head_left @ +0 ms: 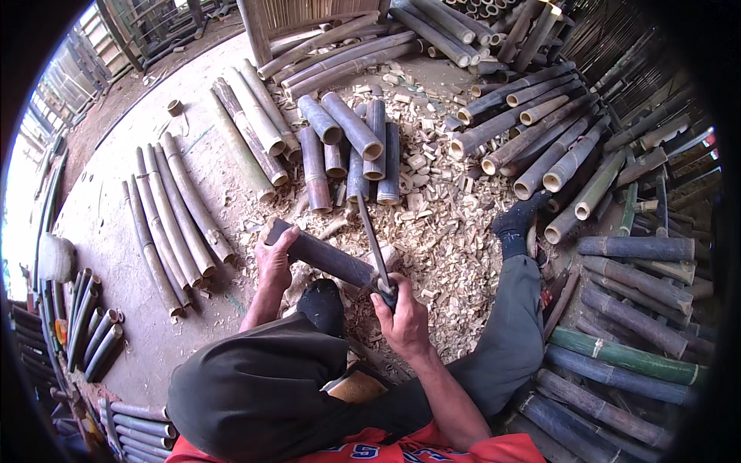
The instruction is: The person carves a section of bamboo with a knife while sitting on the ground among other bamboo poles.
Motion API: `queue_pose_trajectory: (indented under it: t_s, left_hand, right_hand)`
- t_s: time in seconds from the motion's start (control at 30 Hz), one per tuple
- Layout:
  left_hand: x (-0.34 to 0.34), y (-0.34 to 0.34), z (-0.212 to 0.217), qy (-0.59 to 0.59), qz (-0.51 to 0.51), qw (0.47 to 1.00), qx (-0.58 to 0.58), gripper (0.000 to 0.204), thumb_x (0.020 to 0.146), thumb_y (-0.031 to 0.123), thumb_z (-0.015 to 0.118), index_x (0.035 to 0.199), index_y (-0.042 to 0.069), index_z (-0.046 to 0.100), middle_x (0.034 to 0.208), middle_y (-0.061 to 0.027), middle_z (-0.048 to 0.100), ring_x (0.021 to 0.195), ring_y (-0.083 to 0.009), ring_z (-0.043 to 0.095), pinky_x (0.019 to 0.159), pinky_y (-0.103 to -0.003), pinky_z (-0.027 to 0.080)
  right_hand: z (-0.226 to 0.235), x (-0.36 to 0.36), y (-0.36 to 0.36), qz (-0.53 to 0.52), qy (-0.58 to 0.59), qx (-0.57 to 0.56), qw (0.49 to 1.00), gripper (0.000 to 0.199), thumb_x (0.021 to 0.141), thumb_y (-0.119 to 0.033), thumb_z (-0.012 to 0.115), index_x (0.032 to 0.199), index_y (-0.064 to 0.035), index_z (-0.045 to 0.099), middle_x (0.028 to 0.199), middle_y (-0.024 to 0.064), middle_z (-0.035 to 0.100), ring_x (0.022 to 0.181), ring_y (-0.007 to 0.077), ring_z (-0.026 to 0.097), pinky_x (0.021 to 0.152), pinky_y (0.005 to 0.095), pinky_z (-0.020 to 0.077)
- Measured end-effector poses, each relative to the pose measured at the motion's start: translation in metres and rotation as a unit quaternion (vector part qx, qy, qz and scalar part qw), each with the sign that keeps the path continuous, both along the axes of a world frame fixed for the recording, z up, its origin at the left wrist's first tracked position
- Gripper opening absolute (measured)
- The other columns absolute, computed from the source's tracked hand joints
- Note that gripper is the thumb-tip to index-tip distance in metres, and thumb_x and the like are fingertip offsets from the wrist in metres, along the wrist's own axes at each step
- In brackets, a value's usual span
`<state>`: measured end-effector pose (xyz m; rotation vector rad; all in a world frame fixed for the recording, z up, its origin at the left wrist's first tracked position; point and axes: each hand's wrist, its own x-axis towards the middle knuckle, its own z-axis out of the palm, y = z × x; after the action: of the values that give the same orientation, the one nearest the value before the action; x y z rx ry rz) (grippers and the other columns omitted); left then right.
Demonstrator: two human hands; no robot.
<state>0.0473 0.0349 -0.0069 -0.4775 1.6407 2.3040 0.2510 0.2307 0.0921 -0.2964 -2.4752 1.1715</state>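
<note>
Two hands are busy right now, and both are mine. My left hand [275,258] is wrapped around the far end of a dark bamboo piece [320,255], with the fingers curled shut on it. That piece lies slanted in front of me, low over the ground, from my left hand down toward my right. My right hand [401,312] is a tight fist around the handle of a long knife [374,243]. The blade points up and away from me, and it crosses the near end of the bamboo piece — I cannot tell how deep it sits.

My black sock [322,305] on one foot is just under the bamboo piece, close to my right hand. My other foot, in a dark sock [515,224] too, is stretched out to the right, with my grey trouser leg [509,332] behind it.

Lots of pale wood chips [440,193] cover the floor [116,231] in front of me. Past the chips lies a little bunch of short grey bamboo pieces [351,147], side by side. On the left, long pale bamboo sticks [174,220] lie in a row. On the right is a big stack of bamboo poles [625,309] — some brown, some green, some grey. More poles [432,31] are piled at the far end.
</note>
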Motion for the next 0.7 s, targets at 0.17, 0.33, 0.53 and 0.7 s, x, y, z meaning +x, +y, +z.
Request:
queue_pose_trajectory:
  t_s: [0.17,0.33,0.53,0.7]
  left_hand:
    - [-0.005,0.012,0.003,0.075,-0.054,0.996,0.021,0.045,0.077,0.012,0.091,0.113,0.003,0.065,0.098,-0.0067,0.07,0.084,-0.0187,0.07,0.078,-0.035,0.06]
    - [-0.002,-0.006,0.001,0.072,-0.082,0.991,0.076,0.043,0.081,0.007,0.087,0.117,-0.002,0.065,0.103,-0.0103,0.073,0.091,-0.0208,0.072,0.089,-0.037,0.059]
    - [-0.001,0.007,0.004,0.093,-0.114,0.985,0.092,0.044,0.08,0.008,0.087,0.116,-0.002,0.065,0.105,-0.0119,0.073,0.093,-0.023,0.073,0.091,-0.038,0.059]
    - [-0.002,-0.011,0.009,0.091,-0.145,0.98,0.098,0.045,0.081,0.011,0.087,0.117,-0.001,0.064,0.107,-0.0129,0.073,0.094,-0.0241,0.073,0.09,-0.039,0.061]
  right_hand:
    - [-0.087,0.018,0.027,-0.024,-0.357,0.074,0.931,0.035,0.107,-0.034,0.06,0.117,-0.0029,0.048,0.084,0.0289,0.072,0.079,0.0524,0.072,0.065,0.059,0.0568]
    - [-0.006,0.006,0.013,-0.002,-0.203,-0.01,0.979,0.037,0.106,-0.038,0.063,0.116,-0.004,0.05,0.082,0.0243,0.073,0.078,0.0481,0.073,0.064,0.0542,0.0588]
    - [-0.088,0.02,0.024,-0.013,-0.343,0.049,0.938,0.039,0.106,-0.037,0.06,0.122,-0.0037,0.046,0.082,0.0288,0.072,0.079,0.0495,0.073,0.067,0.0591,0.0581]
    - [-0.03,0.01,0.015,0.006,-0.232,0.014,0.973,0.035,0.107,-0.035,0.061,0.114,-0.0034,0.049,0.081,0.0269,0.071,0.08,0.0498,0.072,0.067,0.0584,0.055]
